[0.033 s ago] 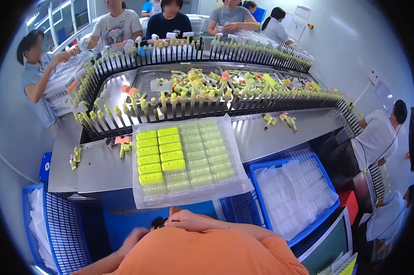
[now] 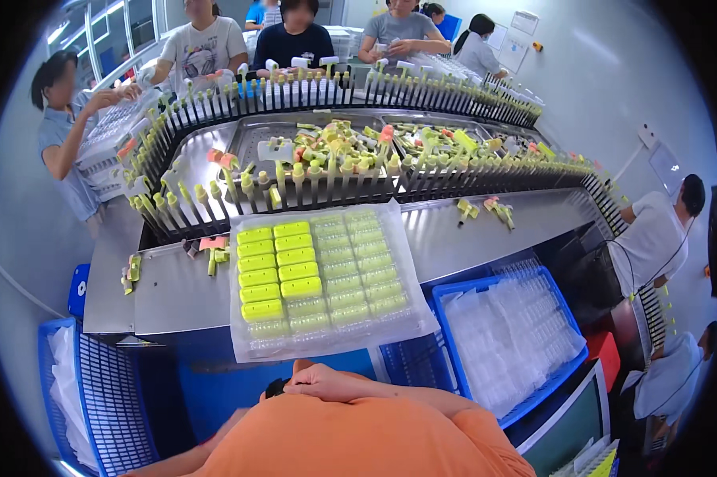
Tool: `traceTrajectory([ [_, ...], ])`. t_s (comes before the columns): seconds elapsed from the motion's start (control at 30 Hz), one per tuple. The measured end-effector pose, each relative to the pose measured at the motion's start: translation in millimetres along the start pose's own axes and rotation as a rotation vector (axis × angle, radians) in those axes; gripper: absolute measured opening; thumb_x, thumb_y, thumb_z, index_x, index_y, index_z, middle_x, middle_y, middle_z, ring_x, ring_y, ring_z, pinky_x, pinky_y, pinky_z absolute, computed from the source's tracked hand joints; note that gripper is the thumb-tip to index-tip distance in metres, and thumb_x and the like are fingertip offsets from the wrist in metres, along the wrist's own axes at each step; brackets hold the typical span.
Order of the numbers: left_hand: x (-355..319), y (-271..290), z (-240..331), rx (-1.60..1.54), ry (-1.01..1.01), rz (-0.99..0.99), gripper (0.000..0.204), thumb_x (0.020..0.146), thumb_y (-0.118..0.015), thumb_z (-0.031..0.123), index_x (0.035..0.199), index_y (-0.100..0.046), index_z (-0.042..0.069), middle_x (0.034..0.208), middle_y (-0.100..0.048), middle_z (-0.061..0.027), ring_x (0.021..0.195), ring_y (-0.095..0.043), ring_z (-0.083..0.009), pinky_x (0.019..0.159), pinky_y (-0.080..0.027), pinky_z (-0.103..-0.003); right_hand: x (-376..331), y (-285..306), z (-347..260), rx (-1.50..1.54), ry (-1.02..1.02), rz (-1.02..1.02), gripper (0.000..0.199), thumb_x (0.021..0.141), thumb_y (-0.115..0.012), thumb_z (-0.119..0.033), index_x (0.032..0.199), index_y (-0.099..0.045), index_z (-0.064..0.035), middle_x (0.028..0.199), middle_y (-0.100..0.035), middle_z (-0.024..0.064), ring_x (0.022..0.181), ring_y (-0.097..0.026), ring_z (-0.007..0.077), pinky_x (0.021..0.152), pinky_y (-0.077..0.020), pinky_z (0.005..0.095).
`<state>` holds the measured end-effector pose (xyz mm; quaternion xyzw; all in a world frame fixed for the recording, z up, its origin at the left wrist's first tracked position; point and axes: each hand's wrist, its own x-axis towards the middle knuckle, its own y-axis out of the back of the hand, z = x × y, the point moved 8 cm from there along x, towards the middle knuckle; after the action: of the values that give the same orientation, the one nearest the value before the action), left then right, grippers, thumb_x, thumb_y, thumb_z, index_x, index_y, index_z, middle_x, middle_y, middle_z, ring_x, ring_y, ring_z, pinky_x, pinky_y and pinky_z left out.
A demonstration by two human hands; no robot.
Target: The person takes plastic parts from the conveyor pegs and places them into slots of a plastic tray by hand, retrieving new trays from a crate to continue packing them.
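The hands (image 2: 326, 383) rest clasped together against the orange shirt (image 2: 358, 437) at 6 o'clock, grasping nothing but each other. Just beyond them, toward 12 o'clock, the clear blister tray (image 2: 326, 274) lies on the steel surface (image 2: 175, 290), its left columns filled with yellow pieces (image 2: 279, 266).

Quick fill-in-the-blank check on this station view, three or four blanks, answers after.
1. The clear blister tray lies on the ____ table.
2. The tray's filled pockets hold ____ pieces.
3. The person's hands rest against their ____ shirt, touching no part.
4. The crate right of the tray is ____.

Answers: steel; yellow; orange; blue
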<state>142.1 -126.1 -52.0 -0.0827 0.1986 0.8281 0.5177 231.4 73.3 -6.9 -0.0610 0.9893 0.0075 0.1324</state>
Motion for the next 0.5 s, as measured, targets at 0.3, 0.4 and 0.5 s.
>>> traceTrajectory([
  [0.3,-13,31,-35,-0.216,0.052,0.029,0.065,0.060,-0.084,0.020,0.117,-0.055,0.006,0.113,-0.059,-0.0115,0.108,-0.057,-0.0265,0.094,-0.045,-0.038,-2,-10,-14,0.012,-0.115,-0.136,0.029,0.095,-0.056,-0.028,0.086,-0.067,-0.0027,0.077,-0.061,0.0022,0.078,-0.054,0.0093,0.072,-0.0429,0.0265],
  [0.4,-23,39,-50,-0.286,0.083,0.031,0.065,0.060,-0.084,0.020,0.117,-0.055,0.006,0.113,-0.059,-0.0113,0.108,-0.057,-0.0264,0.094,-0.045,-0.038,-3,-5,-10,0.028,-0.121,-0.165,0.032,0.096,-0.056,-0.031,0.090,-0.067,-0.0023,0.078,-0.062,0.0005,0.077,-0.053,0.0064,0.069,-0.0424,0.0253],
  [0.5,-26,43,-60,-0.349,0.115,0.003,0.065,0.059,-0.084,0.019,0.117,-0.055,0.006,0.112,-0.059,-0.0111,0.108,-0.057,-0.0263,0.094,-0.045,-0.038,-4,-5,-14,0.020,-0.071,-0.165,0.033,0.098,-0.055,-0.032,0.091,-0.066,-0.0018,0.078,-0.063,-0.0011,0.075,-0.051,0.0038,0.066,-0.0419,0.0245],
])
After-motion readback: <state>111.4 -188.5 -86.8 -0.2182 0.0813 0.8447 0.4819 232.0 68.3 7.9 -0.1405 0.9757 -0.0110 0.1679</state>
